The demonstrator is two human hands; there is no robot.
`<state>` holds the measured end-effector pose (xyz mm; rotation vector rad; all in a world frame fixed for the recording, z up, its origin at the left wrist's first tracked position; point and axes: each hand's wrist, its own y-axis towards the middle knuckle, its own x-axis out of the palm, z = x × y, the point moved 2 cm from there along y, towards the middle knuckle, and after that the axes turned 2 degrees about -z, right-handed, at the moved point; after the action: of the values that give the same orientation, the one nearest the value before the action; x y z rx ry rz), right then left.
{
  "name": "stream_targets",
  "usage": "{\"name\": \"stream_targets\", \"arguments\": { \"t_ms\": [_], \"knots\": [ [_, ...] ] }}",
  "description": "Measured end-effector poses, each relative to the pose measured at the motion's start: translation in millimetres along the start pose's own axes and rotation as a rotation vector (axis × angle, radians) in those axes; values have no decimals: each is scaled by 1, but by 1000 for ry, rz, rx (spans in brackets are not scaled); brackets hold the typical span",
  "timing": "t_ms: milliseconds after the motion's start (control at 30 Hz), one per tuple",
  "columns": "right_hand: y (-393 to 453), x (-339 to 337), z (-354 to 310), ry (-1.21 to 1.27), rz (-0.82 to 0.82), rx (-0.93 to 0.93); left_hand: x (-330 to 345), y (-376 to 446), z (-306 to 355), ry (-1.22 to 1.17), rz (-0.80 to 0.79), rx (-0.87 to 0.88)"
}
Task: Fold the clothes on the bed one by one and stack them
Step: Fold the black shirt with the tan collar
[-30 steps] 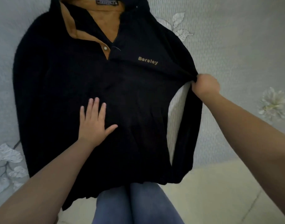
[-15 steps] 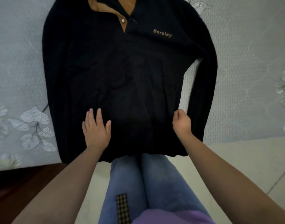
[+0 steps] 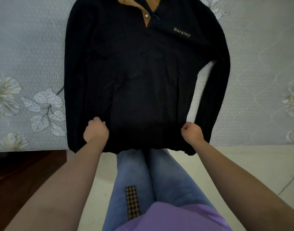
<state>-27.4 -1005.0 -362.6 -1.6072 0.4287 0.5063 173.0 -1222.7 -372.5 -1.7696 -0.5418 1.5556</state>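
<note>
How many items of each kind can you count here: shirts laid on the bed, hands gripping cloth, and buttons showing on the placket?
Black shirt: 1
Hands gripping it: 2, left hand and right hand
Button: 1
Total: 4

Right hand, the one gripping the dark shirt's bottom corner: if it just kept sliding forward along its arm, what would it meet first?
Probably the right hand would meet the black shirt itself, near where its long sleeve lies alongside; depth is unclear.
</note>
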Motion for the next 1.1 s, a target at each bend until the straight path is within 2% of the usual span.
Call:
{"name": "stream_targets", "arguments": {
  "t_ms": [67, 200, 367, 433, 533, 633, 733, 767, 833, 900, 967, 1100],
  "knots": [
    [-2, -7, 6, -54, 48, 29, 0, 5, -3, 47, -55, 39],
    [-4, -21, 33, -138, 84, 227, -4, 9, 1, 235, -88, 77],
    [2, -18, 28, -143, -9, 253, -7, 9, 5, 462, -208, -11],
    [3, -17, 27, -95, 22, 278, -9, 10, 5, 530, -237, -37],
    [-2, -19, 37, -19, 195, 327, -18, 6, 14, 529, -120, 10],
    [-5, -19, 45, 158, 230, 352, -24, -2, 30, 459, 95, 249],
    [-2, -22, 53, 278, 217, 292, -17, -6, 56, 332, 225, 625],
    [-2, -27, 55, 295, 251, 271, -14, -6, 67, 352, 204, 685],
    [-1, -46, 59, 400, 379, 291, -7, -4, 81, 441, 73, 638],
    [-6, -75, 59, 547, 580, 290, 1, -3, 92, 483, 25, 564],
    [-8, -106, 45, 673, 736, 151, 2, -4, 104, 514, 15, 514],
    [-15, -144, -25, 849, 737, -191, -15, -8, 111, 392, -1, 472]
  ]
}}
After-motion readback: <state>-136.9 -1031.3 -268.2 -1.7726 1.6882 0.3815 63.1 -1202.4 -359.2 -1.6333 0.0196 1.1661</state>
